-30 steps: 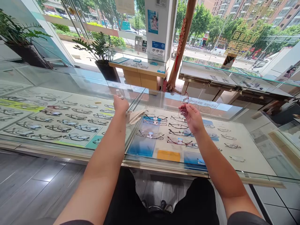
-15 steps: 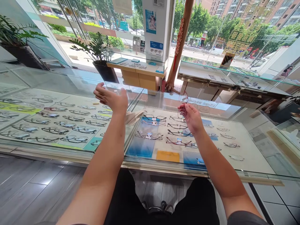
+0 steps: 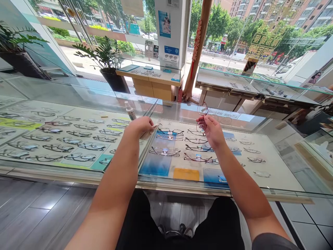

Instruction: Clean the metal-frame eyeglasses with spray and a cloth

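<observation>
My left hand (image 3: 142,126) is closed on a pale cloth (image 3: 148,134) that lies on the glass countertop (image 3: 166,107) near the seam between two cases. Just behind that hand stands a small white bottle (image 3: 129,110). My right hand (image 3: 213,131) pinches a pair of thin red-rimmed eyeglasses (image 3: 202,110), held up on edge above the glass. One round lens sits above my fingertips and the other lower, partly behind them. Below the glass, several eyeglass frames (image 3: 170,151) rest in rows on a white surface.
The left case holds more eyeglasses (image 3: 74,157). Beyond the counter are a potted plant (image 3: 110,74), a yellow-fronted display stand (image 3: 153,88), a slanted wooden post (image 3: 196,52) and another glass case (image 3: 234,80). An orange card (image 3: 186,174) lies inside the right case.
My left hand has come down and right from an open, raised pose and closed on the cloth. The white bottle now shows fully. My right hand keeps its hold on the eyeglasses.
</observation>
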A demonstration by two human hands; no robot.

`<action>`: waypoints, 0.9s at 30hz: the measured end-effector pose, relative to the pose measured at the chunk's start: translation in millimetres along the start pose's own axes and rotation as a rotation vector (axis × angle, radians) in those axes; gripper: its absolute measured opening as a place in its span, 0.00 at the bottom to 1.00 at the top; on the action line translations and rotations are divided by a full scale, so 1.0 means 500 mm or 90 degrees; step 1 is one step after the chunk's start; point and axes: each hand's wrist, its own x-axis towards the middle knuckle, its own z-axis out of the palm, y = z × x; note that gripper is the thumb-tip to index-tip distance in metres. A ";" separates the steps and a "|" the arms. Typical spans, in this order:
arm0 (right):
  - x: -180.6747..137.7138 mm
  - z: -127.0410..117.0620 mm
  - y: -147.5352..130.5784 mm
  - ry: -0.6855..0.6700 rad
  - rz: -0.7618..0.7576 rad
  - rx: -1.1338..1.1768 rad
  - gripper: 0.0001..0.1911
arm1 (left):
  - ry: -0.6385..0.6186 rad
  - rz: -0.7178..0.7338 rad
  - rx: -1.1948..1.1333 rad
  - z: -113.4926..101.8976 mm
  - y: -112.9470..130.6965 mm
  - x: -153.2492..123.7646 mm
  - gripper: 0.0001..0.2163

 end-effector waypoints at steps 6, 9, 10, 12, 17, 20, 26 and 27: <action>0.001 -0.001 0.001 0.009 -0.003 -0.011 0.20 | 0.020 -0.042 -0.018 -0.010 0.011 0.000 0.14; 0.002 -0.001 0.000 0.010 -0.005 -0.003 0.20 | 0.101 -0.041 -0.112 -0.022 0.019 -0.004 0.11; 0.002 -0.001 -0.001 0.009 -0.005 -0.001 0.20 | 0.132 -0.039 -0.154 -0.027 0.024 -0.006 0.09; 0.003 -0.001 -0.002 0.008 -0.004 0.000 0.20 | 0.180 -0.039 -0.251 -0.036 0.038 -0.011 0.07; 0.002 -0.001 -0.004 0.004 -0.004 0.009 0.20 | 0.144 0.014 -0.533 -0.048 0.093 -0.042 0.14; 0.000 0.001 -0.006 0.004 -0.006 0.017 0.19 | 0.044 0.098 -0.745 -0.040 0.130 -0.073 0.15; -0.004 0.005 -0.015 -0.008 -0.003 0.018 0.20 | -0.157 0.157 -0.860 -0.005 0.202 -0.141 0.17; -0.006 0.006 -0.017 -0.012 -0.002 0.023 0.20 | -0.183 0.158 -0.874 0.000 0.212 -0.151 0.18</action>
